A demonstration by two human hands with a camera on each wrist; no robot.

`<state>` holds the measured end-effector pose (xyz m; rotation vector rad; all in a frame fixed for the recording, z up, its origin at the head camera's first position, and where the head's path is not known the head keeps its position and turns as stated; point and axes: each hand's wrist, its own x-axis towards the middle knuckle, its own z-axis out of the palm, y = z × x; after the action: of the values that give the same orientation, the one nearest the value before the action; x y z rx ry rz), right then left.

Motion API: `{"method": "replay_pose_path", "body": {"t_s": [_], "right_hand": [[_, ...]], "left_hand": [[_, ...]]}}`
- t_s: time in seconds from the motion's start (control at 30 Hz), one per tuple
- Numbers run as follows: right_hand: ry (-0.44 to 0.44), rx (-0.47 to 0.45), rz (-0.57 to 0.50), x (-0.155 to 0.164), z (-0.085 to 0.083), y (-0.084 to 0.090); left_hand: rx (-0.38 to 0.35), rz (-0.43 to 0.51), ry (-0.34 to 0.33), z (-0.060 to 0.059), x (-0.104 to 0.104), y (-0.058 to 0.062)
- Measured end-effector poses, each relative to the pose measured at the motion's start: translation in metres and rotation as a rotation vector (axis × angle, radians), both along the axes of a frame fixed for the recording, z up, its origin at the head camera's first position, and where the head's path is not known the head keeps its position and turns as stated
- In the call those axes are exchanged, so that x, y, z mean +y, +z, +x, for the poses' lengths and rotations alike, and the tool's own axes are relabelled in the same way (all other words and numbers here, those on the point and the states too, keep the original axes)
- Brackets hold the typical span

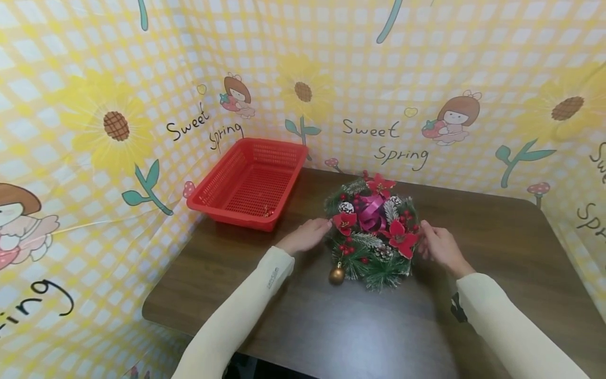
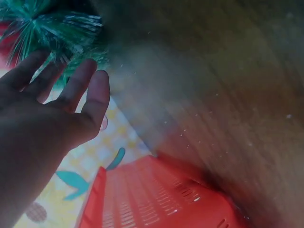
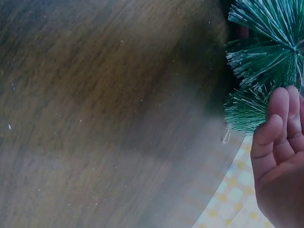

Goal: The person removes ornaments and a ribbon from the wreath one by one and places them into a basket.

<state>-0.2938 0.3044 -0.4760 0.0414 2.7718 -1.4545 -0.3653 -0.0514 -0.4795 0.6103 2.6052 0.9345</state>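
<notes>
A Christmas wreath (image 1: 377, 239) of green pine sprigs, red poinsettias, pinecones and a purple ribbon is at the middle of the table. From its lower left edge hangs a gold bauble (image 1: 336, 275). My left hand (image 1: 307, 235) holds the left rim at its fingertips, the other fingers spread loosely beneath. Over on the right side, my right hand (image 1: 440, 245) grips the edge with bent fingers. Green sprigs (image 2: 57, 33) meet the fingertips in the left wrist view. The right wrist view has the fingers against pine needles (image 3: 266, 61); both thumbs are hidden in the wrist views.
A red plastic basket (image 1: 293, 173) stands at the table's back left, with a small shiny red-and-gold item (image 1: 268, 211) inside. The brown wooden table (image 1: 492, 237) meets a yellow checked cloth (image 1: 369, 105) hanging behind and to the left.
</notes>
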Motion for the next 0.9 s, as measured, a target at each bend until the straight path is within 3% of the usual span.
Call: {"method": "replay_pose_path", "body": {"t_s": [0.13,0.2,0.3,0.37,0.47,0.67,0.9], "right_hand": [[-0.095,0.087,0.011,0.001,-0.002,0.002],[-0.133,0.142,0.028,0.001,-0.005,0.004],[-0.108,0.169,0.060,0.001,-0.010,0.006],[-0.038,0.126,0.055,-0.002,-0.014,0.007],[0.035,0.035,0.033,-0.007,-0.017,0.007],[0.015,-0.007,0.019,-0.012,-0.014,0.004],[-0.019,-0.056,-0.018,-0.011,-0.010,0.005]], "left_hand": [[0.073,0.061,0.043,0.000,-0.008,0.010],[0.069,0.106,0.047,0.001,-0.011,0.013],[0.017,0.140,-0.026,0.004,-0.012,0.014],[-0.019,0.135,-0.095,0.006,-0.011,0.012],[-0.039,0.108,-0.143,0.008,-0.007,0.009],[-0.076,0.113,-0.106,0.009,-0.002,0.009],[-0.023,0.063,-0.067,0.006,-0.001,0.007]]}}
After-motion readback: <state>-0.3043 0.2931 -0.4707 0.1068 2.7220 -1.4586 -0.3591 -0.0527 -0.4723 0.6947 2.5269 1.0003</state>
